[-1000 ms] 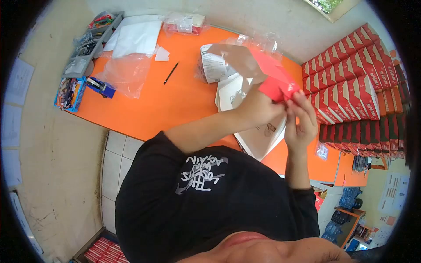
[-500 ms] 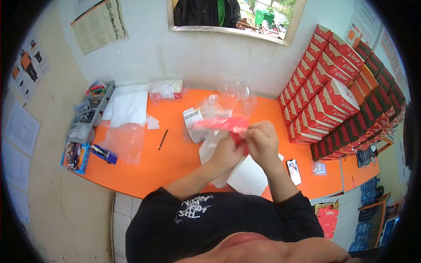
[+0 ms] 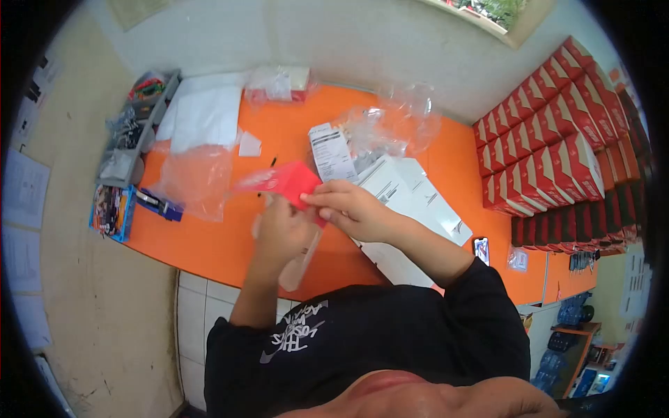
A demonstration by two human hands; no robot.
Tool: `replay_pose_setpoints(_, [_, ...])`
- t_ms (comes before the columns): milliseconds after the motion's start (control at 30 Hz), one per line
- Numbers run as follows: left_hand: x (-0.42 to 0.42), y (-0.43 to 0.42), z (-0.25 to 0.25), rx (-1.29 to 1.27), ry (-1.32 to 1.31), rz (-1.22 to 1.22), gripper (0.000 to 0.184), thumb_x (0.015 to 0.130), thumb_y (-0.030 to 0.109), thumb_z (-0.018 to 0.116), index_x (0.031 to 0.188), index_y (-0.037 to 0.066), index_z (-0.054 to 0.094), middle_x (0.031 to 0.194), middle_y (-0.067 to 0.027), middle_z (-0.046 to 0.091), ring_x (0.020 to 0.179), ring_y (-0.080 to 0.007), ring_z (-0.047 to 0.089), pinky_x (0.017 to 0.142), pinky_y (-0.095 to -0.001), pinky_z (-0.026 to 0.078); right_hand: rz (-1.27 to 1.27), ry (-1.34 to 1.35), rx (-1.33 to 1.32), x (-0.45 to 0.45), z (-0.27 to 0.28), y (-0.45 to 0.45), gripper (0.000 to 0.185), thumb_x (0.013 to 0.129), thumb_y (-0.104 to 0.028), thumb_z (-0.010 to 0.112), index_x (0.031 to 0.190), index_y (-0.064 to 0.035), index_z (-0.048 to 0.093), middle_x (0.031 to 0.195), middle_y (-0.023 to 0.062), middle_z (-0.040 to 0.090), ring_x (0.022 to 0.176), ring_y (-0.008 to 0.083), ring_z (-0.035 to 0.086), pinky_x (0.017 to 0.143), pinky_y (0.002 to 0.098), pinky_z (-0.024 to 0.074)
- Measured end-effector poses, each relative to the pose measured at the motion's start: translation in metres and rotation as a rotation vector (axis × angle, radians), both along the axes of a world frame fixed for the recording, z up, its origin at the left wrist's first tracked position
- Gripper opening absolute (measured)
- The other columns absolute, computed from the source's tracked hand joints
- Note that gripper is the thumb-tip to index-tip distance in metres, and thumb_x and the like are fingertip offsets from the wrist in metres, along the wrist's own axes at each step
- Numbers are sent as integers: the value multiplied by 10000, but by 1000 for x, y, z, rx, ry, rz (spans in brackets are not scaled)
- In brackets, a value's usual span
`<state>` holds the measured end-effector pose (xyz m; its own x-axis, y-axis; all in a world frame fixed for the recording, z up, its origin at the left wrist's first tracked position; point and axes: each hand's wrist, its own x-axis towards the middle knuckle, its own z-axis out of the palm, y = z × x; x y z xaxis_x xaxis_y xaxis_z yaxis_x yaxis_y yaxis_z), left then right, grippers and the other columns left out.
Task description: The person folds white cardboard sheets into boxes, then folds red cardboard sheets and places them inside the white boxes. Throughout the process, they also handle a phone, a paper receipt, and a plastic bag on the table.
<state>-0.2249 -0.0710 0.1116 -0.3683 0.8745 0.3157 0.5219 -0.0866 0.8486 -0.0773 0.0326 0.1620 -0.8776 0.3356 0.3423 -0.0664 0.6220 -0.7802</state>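
Observation:
A folded red card (image 3: 284, 180) with a small white mark is held up over the orange table (image 3: 230, 254), its left end smeared by motion. My left hand (image 3: 274, 233) is closed on its lower part. Fingers of my right hand (image 3: 352, 209) pinch the card's right edge. A pale flap (image 3: 303, 263) hangs below my hands, partly hidden. Right of them, flat white cardboard pieces (image 3: 411, 202) lie under my right forearm. A package with a printed label (image 3: 333, 155) stands just behind my right hand.
Stacked red boxes (image 3: 536, 174) fill the right side. A phone (image 3: 481, 251) lies near them. Clear plastic (image 3: 198, 182), a gray tray (image 3: 132, 129), a blue basket (image 3: 113, 212) and a tape dispenser (image 3: 159, 205) are at the left. A wrapped package (image 3: 277, 85) sits by the wall.
Both hands have moved left with the red card, away from the white cardboard, exposing more of it. The head view has also shifted and tilted.

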Motion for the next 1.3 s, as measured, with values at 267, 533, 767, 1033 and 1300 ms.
replay_pose_setpoints(267, [-63, -73, -4, -110, 143, 309, 182, 752, -31, 487, 904, 29, 570, 871, -137, 598, 840, -299, 577, 732, -360, 446, -481, -692, 448, 72, -68, 122, 229, 745, -195, 625, 940, -75, 629, 895, 102, 627, 900, 300, 566, 796, 375, 436])
replay_pose_setpoints(533, [-44, -60, -119, -264, 646, 500, 475, 752, 19, 484, 1222, 80, 445, 1344, -243, 259, 1239, -474, 201, 997, -575, 180, -185, -328, 115, 10, -90, 190, 282, 768, -196, 561, 1026, -87, 593, 1037, 120, 567, 1005, 281, 504, 863, 355, 405])
replay_pose_setpoints(767, [-3, -105, -195, -260, 540, 290, 727, 721, 240, 537, 1342, 51, 209, 1371, -305, 125, 1265, -497, 102, 988, -617, 147, -90, -450, 90, -8, -80, 213, 417, 670, -70, 578, 1085, -59, 546, 1004, 149, 579, 951, 318, 536, 789, 379, 441])
replay_pose_setpoints(1033, [5, -108, -215, -451, 632, 326, 701, 712, 265, 551, 1331, 129, 252, 1378, -296, 120, 1265, -498, 112, 979, -624, 165, -114, -379, 593, -1, 24, 185, 309, 664, -59, 568, 971, -65, 598, 899, 144, 605, 799, 318, 579, 716, 375, 465])
replay_pose_setpoints(1300, [8, -107, -218, -444, 616, 374, 689, 706, 261, 556, 1324, 157, 270, 1379, -297, 115, 1264, -499, 116, 980, -625, 165, -825, -170, 112, 20, 221, 182, 204, 783, -234, 610, 764, -32, 598, 634, 7, 532, 549, 94, 485, 511, 236, 396])
